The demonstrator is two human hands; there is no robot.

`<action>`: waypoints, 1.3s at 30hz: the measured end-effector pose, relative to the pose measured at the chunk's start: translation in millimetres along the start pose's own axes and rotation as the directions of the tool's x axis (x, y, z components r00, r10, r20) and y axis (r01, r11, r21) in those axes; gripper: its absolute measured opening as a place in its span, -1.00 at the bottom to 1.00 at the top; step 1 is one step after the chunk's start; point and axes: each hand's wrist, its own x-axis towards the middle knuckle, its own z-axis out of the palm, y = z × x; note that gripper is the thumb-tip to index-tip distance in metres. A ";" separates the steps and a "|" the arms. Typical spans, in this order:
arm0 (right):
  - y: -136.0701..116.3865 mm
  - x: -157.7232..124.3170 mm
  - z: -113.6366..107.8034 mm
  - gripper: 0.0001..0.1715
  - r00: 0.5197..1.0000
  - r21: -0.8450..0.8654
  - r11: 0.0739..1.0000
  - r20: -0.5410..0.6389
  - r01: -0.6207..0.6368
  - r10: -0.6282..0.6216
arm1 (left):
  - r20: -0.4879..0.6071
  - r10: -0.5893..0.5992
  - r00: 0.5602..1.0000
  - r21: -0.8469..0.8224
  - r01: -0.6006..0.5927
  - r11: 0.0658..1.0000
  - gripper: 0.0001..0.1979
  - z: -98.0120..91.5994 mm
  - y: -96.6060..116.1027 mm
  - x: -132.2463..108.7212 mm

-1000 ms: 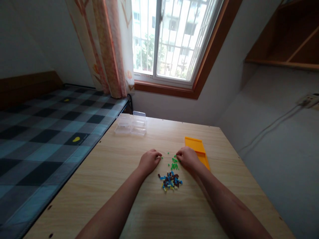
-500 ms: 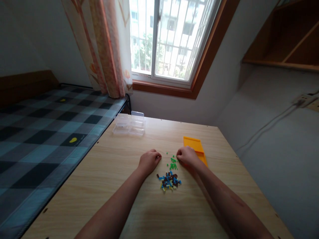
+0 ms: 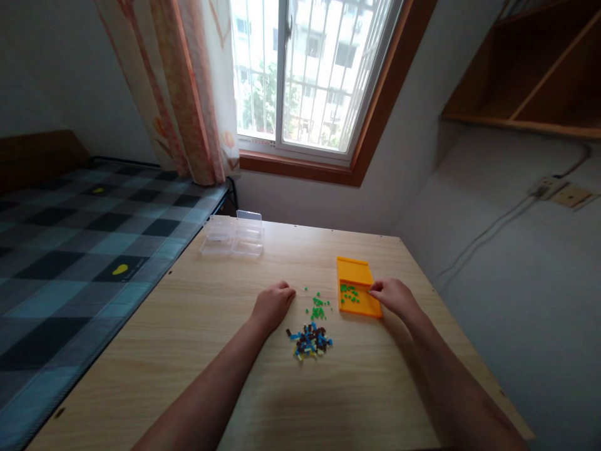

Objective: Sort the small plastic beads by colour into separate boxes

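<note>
Right hand [image 3: 393,297] has moved from loose small green plastic pieces [image 3: 318,311] to right edge of shallow orange plastic tray [image 3: 370,307], fingertips bunched, hold unclear. Tray greens [image 3: 349,296] now uncovered; work looks part-done. Left hand [image 3: 273,305] curled, contents hidden.

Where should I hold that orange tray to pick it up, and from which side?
I'd pinch the right rim of the orange tray, coming from the right, where the right hand is. It lies flat, so its outer edges seem easiest to catch, and loose green pieces lie off its left side. Best kept level: more small green pieces sit in its near half.
</note>
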 end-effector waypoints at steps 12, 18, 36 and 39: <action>-5.4 5.0 27.8 -0.73 1.000 0.032 0.999 -0.001 0.011 -0.011 | -0.073 -0.030 0.997 -0.070 0.025 0.997 -0.76 2.2 -3.4 -2.4; -20.3 -4.7 15.3 -0.74 0.992 0.001 0.993 -0.051 0.118 -0.118 | -0.081 -0.071 0.994 -0.132 0.060 0.989 -0.75 -2.6 -8.6 -2.8; -122.1 -13.2 42.8 -0.75 0.918 -0.108 0.911 0.031 0.397 -0.397 | -0.025 -0.081 0.996 -0.056 0.079 0.995 -0.80 0.2 -0.7 1.3; -125.9 -15.2 45.9 -0.73 0.916 -0.137 0.906 0.027 0.400 -0.400 | -0.028 -0.081 0.996 -0.053 0.079 0.995 -0.80 0.4 -0.6 1.3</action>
